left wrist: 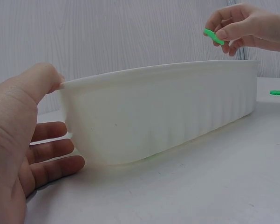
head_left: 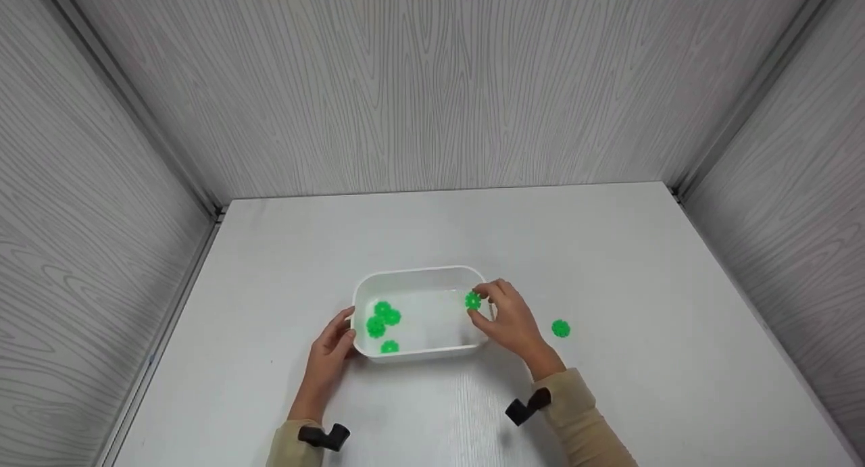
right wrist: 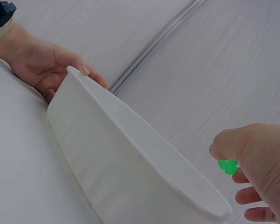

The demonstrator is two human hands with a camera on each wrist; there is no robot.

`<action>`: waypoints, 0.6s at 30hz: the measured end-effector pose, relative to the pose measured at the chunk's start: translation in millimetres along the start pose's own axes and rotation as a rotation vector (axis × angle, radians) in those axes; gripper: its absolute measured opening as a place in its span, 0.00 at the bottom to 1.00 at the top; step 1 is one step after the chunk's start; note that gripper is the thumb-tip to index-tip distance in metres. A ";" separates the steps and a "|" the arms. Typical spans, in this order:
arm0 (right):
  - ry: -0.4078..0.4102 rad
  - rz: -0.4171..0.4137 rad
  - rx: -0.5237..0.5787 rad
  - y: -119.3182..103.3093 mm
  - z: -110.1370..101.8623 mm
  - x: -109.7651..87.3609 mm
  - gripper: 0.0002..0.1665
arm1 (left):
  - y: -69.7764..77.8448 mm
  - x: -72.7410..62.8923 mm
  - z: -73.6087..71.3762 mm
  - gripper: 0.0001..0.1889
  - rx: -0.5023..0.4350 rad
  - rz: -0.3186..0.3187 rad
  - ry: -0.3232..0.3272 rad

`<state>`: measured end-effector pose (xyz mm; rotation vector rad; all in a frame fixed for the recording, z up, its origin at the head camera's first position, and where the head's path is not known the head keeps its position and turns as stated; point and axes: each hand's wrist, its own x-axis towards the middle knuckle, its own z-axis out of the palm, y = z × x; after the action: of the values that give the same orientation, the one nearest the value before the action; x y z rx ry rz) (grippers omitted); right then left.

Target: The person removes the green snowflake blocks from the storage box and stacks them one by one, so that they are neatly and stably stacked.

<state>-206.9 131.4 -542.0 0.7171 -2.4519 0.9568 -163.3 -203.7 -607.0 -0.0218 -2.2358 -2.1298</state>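
A white plastic tub stands on the table, with several green flower-shaped discs at its left end. My left hand holds the tub's left end, thumb at the rim and other fingers along the outer wall, as the left wrist view shows. Over the tub's right end, my right hand pinches another green disc between thumb and fingertip. In the left wrist view this pinched disc is tilted above the rim. The right wrist view shows it partly hidden behind the thumb.
One more green disc lies on the white table, to the right of my right hand. Grey wood-grain panels rise at the back and on both sides.
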 end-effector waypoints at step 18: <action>0.119 0.157 -0.037 50.7 -37.1 -52.5 0.17 | -0.2 -0.4 -0.8 0.23 -0.023 0.018 -0.015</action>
<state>-189.0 206.1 -570.2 0.4467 -2.4416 0.9784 -162.9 -204.5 -607.1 -0.0579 -2.2105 -2.1534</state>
